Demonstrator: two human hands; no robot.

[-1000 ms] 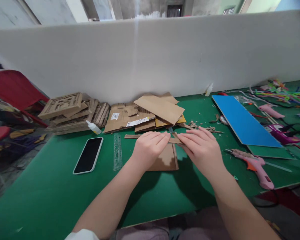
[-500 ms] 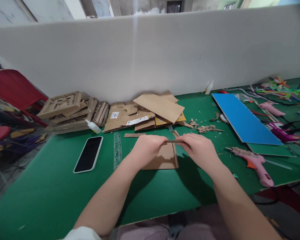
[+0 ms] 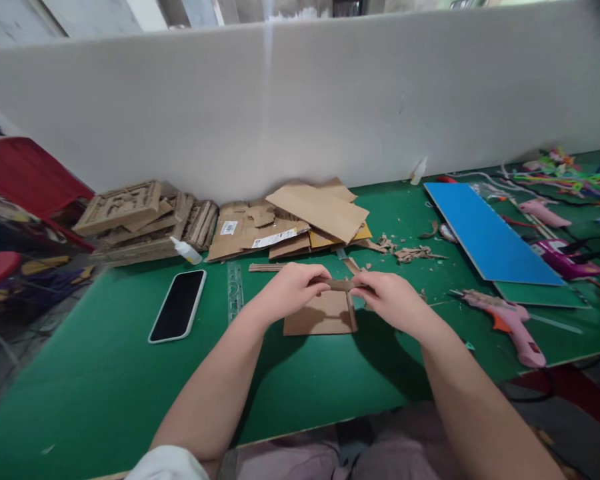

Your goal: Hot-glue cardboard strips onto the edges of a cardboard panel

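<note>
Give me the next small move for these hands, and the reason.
I'd probably line up the cardboard strip with the far edge of the cardboard panel: the left hand and right hand hold it near that edge, and a second strip runs along the panel's right edge. Whether it touches the panel is unclear.

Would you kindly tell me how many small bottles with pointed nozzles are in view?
2: one bottle beside the cardboard stack, beyond the phone; the other bottle near the white partition, by the far end of the blue board. More may be hidden.
</note>
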